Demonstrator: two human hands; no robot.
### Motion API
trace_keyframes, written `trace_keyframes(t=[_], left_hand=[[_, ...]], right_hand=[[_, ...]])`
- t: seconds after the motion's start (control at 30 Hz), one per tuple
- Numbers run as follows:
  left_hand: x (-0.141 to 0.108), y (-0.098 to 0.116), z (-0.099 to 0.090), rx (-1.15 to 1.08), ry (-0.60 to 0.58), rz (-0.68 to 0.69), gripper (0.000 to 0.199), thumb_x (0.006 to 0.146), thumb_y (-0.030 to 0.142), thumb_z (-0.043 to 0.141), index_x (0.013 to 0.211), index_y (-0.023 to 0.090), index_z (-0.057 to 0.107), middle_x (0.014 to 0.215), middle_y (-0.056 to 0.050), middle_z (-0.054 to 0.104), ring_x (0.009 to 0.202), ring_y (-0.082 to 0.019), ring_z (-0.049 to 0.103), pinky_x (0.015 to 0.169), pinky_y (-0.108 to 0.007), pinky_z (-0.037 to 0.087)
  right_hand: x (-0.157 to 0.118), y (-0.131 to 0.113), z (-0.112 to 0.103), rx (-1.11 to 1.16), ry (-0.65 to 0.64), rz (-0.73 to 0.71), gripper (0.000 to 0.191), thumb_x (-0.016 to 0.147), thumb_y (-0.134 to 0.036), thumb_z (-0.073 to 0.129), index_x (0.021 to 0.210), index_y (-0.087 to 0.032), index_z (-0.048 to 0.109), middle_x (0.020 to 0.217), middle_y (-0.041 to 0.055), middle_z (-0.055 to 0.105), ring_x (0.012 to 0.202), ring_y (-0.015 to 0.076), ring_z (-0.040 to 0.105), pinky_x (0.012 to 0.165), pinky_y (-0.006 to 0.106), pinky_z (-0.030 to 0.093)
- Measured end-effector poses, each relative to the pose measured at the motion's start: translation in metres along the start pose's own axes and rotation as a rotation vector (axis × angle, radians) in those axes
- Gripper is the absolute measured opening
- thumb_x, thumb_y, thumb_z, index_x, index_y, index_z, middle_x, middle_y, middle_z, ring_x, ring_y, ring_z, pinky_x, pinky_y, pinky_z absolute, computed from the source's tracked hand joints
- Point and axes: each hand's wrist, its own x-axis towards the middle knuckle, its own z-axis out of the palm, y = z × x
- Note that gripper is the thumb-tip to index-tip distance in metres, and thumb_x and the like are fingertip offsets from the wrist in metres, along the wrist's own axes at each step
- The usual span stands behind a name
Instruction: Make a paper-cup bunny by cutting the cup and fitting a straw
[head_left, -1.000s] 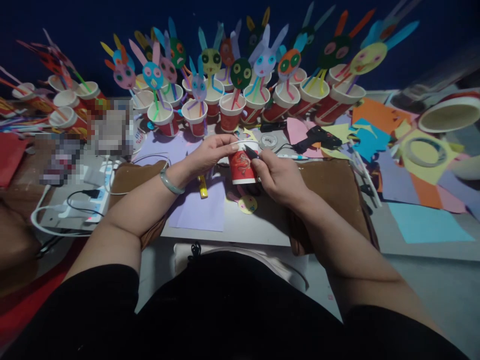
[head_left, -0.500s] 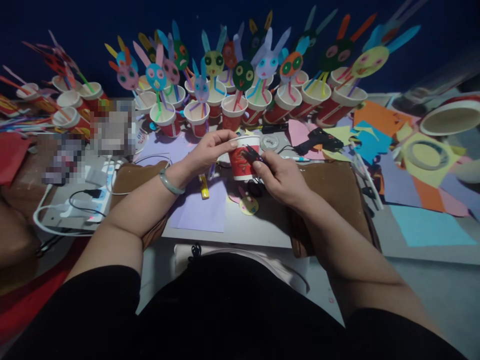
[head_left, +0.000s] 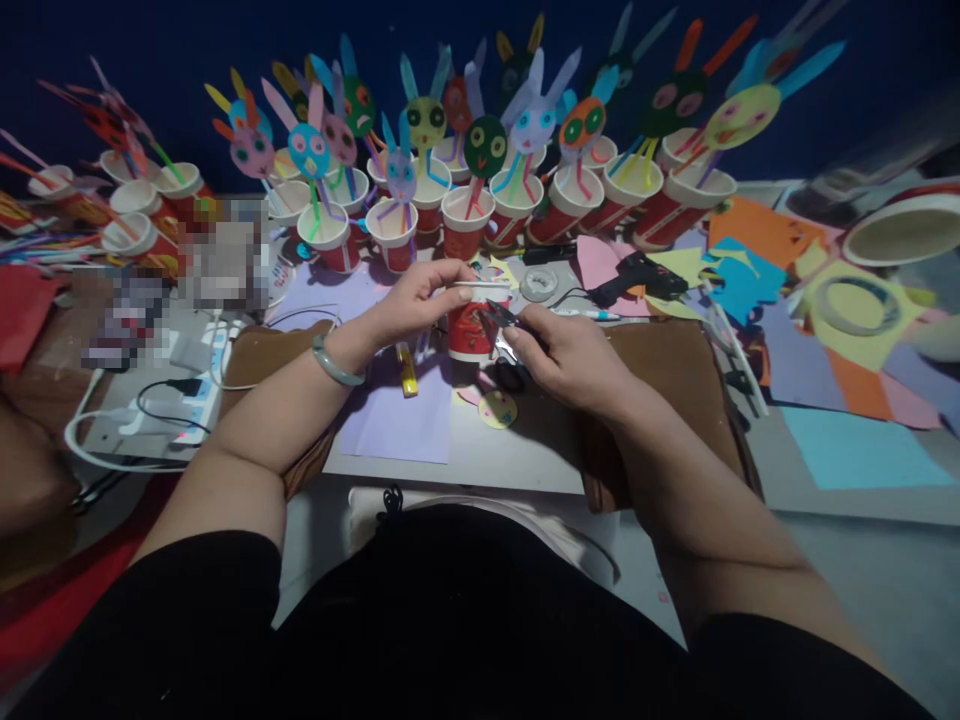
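Note:
A red paper cup (head_left: 469, 330) with a white rim stands upright above the desk, gripped at its rim by the thumb and fingers of my left hand (head_left: 431, 295). My right hand (head_left: 559, 350) is closed around a black tool with pointed jaws (head_left: 501, 314), which looks like pliers. Its tips are at the cup's right side; whether they touch the wall I cannot tell. Just below lies a yellow paper rabbit face (head_left: 498, 408) with pink ears. Beside it are scissors (head_left: 510, 374) with dark handles, partly covered by my right hand. A yellow lighter-like item (head_left: 407, 370) rests on purple paper (head_left: 397, 425).
Several red cups (head_left: 566, 205) with paper rabbit faces on straws line the back. Coloured paper scraps (head_left: 750, 285) and a tape roll (head_left: 857, 307) cover the right side. A black glue-gun-like tool (head_left: 637, 275) lies behind my right hand. At left are a power strip (head_left: 199, 400) and cables.
The cup has shifted slightly left and its rim has tipped, so less of its opening shows. The black tool's jaws have moved a little left and lower with my right hand.

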Motion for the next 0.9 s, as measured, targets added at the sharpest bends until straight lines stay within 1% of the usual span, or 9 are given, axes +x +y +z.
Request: trace_keyframes(t=[0.13,0.27,0.37,0.5,0.67,0.9], left_hand=[[-0.0005,-0.0038,-0.0008,0.076,-0.002,0.036,0.054,0.092,0.071,0.068,0.091,0.017,0.069,0.086,-0.003,0.068,0.080,-0.015,0.061,0.079,-0.030,0.050],[-0.0003,-0.0053,-0.0006,0.120,0.004,0.069,0.054,0.095,0.071,0.064,0.091,0.018,0.067,0.089,-0.004,0.069,0.083,-0.016,0.062,0.084,-0.031,0.050],[-0.0004,-0.0057,-0.0013,0.163,-0.002,0.080,0.054,0.096,0.072,0.061,0.092,0.018,0.066,0.090,-0.005,0.069,0.085,-0.017,0.063,0.084,-0.032,0.050],[-0.0015,-0.0043,-0.0033,0.295,-0.004,0.125,0.054,0.099,0.070,0.055,0.093,0.018,0.066,0.094,-0.008,0.072,0.089,-0.020,0.065,0.085,-0.034,0.050],[-0.0019,-0.0009,-0.0054,0.462,-0.033,0.215,0.053,0.102,0.067,0.049,0.094,0.018,0.067,0.095,-0.010,0.074,0.094,-0.023,0.066,0.088,-0.038,0.051],[-0.0017,-0.0015,-0.0080,0.510,-0.071,0.268,0.054,0.105,0.065,0.044,0.096,0.019,0.068,0.094,-0.010,0.072,0.090,-0.022,0.065,0.087,-0.038,0.052]], right_hand=[[-0.0006,-0.0002,-0.0018,-0.065,0.004,-0.006,0.035,0.100,-0.050,0.041,0.091,-0.022,0.061,0.063,0.0019,0.047,0.060,0.0193,0.039,0.063,0.033,0.023],[-0.0015,-0.0010,-0.0016,-0.116,0.004,-0.008,0.036,0.100,-0.049,0.041,0.093,-0.022,0.064,0.065,0.0031,0.051,0.060,0.0194,0.040,0.063,0.033,0.023],[-0.0017,-0.0013,-0.0006,-0.142,0.004,-0.002,0.037,0.101,-0.048,0.041,0.095,-0.021,0.065,0.065,0.0039,0.053,0.060,0.0197,0.041,0.063,0.033,0.023],[-0.0017,-0.0015,0.0010,-0.170,-0.004,0.006,0.037,0.102,-0.048,0.042,0.098,-0.020,0.067,0.067,0.0056,0.058,0.060,0.0205,0.044,0.062,0.033,0.022],[-0.0020,-0.0042,0.0007,-0.200,-0.054,0.040,0.041,0.104,-0.049,0.040,0.102,-0.020,0.068,0.070,0.0076,0.063,0.062,0.0219,0.048,0.062,0.034,0.021],[-0.0024,-0.0077,-0.0018,-0.188,-0.130,0.061,0.046,0.105,-0.051,0.037,0.109,-0.019,0.069,0.076,0.0100,0.069,0.066,0.0241,0.054,0.064,0.034,0.024]])
